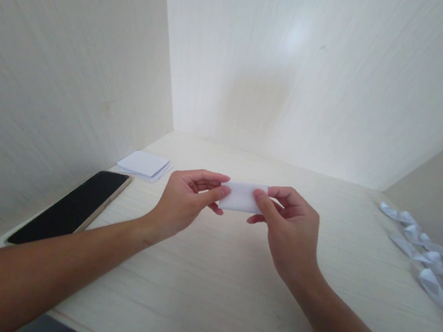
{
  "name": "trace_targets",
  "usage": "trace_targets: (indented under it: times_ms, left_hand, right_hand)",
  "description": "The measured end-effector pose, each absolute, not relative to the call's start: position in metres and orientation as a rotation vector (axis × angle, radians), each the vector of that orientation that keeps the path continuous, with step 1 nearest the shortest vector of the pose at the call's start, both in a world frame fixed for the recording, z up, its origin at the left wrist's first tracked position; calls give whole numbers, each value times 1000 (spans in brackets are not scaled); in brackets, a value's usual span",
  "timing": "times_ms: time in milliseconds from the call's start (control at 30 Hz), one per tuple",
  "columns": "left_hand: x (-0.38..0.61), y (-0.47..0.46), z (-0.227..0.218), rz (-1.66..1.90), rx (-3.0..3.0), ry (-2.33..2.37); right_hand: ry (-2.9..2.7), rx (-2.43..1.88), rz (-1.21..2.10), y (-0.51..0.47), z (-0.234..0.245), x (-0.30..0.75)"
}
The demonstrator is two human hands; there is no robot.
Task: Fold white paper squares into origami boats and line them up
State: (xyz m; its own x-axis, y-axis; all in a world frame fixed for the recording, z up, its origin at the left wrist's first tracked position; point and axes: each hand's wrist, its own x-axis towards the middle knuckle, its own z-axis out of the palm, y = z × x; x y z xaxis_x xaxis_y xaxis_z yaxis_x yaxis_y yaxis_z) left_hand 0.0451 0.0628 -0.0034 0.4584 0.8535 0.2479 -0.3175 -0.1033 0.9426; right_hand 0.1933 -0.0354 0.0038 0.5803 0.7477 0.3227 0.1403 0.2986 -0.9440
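While both hands are raised just above the desk [206, 284], a small folded white paper rectangle [242, 197] is held between them, clear of the surface.

- Long axis of the paper: left to right, roughly level, broad face towards the camera.
- Left hand [184, 199]: pinches the paper's left short end, thumb on the near face, fingers curled behind it.
- Right hand [286, 229]: pinches the right short end the same way, thumb in front, fingers behind.
- Both grips are pressed together on the paper, and neither hand is spread. Only the middle strip of the rectangle shows between the two thumbs.
- The paper sits midway between the hands, so neither is nearer. Each wrist lies outward and towards the camera from its end of the sheet.

Around the hands:
- Smartphone [73, 206], dark screen up, lies flat at the desk's left edge, along the left wall panel [52, 84], well apart from the left hand.
- Stack of white paper squares [145, 165] lies beyond the phone, near the rear left corner, with its sheets slightly fanned.
- Cluster of folded white paper pieces [429, 259] lies loose along the right edge, well apart from the right hand. Their exact shape is too small to make out.
- No box or tray shows, and every loose item rests directly on the pale wood-grain desktop, which is enclosed by panels at left, rear and right.
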Motion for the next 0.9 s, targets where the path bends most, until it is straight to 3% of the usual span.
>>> trace_targets:
  times_ms: [433, 900]
  left_hand:
    - [45, 64, -2, 1051, 1310, 506]
    - [42, 63, 4, 992, 1341, 550]
  right_hand:
    - [-1049, -1222, 512, -35, 8, 199]
    - [-1259, -1391, 319, -37, 12, 208]
